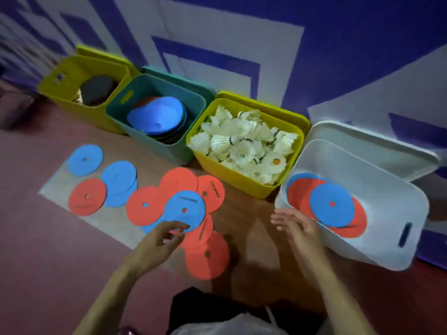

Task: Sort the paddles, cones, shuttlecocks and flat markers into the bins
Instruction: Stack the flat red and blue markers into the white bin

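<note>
- Left hand reaching, fingers loosely apart, touching the blue flat marker; right hand hanging apart, empty.
- About ten flat markers still lying on the floor.
- White bin holding a few.
- Shuttlecocks, cones, paddles sitting binned: looking done.

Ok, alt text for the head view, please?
Left hand reaches a blue marker among red and blue markers on the floor; right hand is open beside the white bin. Behind stand paddle, cone and shuttlecock bins.
</note>
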